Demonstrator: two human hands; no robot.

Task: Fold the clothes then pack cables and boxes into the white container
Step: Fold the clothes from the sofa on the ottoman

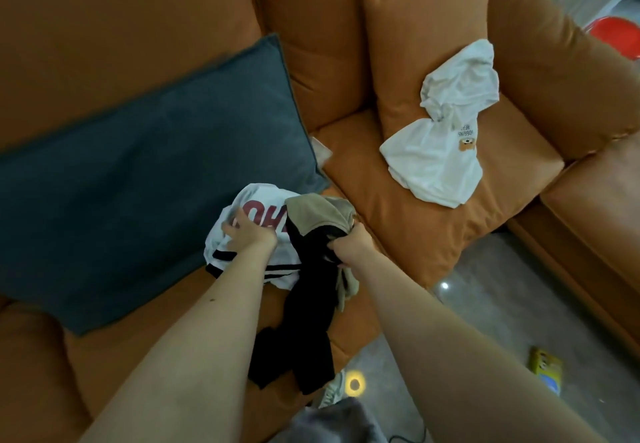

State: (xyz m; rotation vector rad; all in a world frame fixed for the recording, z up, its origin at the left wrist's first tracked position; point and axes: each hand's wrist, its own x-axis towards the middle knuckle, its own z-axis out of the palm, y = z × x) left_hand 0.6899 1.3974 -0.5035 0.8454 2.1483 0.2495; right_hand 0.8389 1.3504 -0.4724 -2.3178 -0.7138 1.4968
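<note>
Head view: at the centre, the left hand (247, 233) rests with spread fingers on a white shirt with red letters (242, 234) crumpled on the orange sofa (398, 179). Just at its 3 o'clock, the right hand (349, 243) grips a black garment (304, 321) bunched with a beige garment (320, 208); the black cloth hangs toward 6 o'clock. A dark teal cushion (145, 172) lies at 9 o'clock. At 2 o'clock, a white bear-print shirt (443, 137) sprawls over an orange cushion (415, 44). A yellow box (547, 368) sits on the floor at 4 o'clock.

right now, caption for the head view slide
Right hand grips black garment; left hand on white shirt.
</note>
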